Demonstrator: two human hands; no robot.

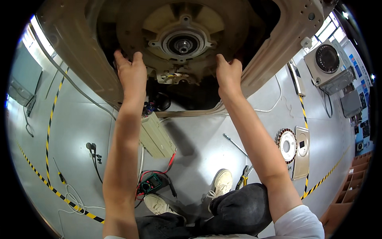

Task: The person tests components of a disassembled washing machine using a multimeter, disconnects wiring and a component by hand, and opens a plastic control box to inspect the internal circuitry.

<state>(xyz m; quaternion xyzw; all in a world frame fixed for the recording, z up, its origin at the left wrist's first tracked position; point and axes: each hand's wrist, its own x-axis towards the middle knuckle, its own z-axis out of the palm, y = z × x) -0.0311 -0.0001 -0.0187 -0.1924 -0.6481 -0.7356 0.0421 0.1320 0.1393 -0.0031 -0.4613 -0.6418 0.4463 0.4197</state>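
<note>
In front of me is the beige metal cabinet (75, 51) of a washing machine, its large opening toward me. Inside sits the round washing machine tub (137, 24), with a splined shaft (183, 47) in a bearing ring at its centre. My left hand (132, 75) grips the tub's lower left edge, thumb and forefinger spread. Across from it, my right hand (229, 75) holds the lower right edge, its thumb up and its fingers bent. Some fingertips are hidden against the tub. Below the shaft hangs a small bracket with wires (173, 76).
A pale box-shaped part (156, 137), a multimeter (151, 183) with red and black leads, pliers (242, 177) and a metal bar (234, 144) lie near my shoes. Right are a stator ring (286, 145) and a beige panel (301, 153); left, a screwdriver (61, 177) and cables.
</note>
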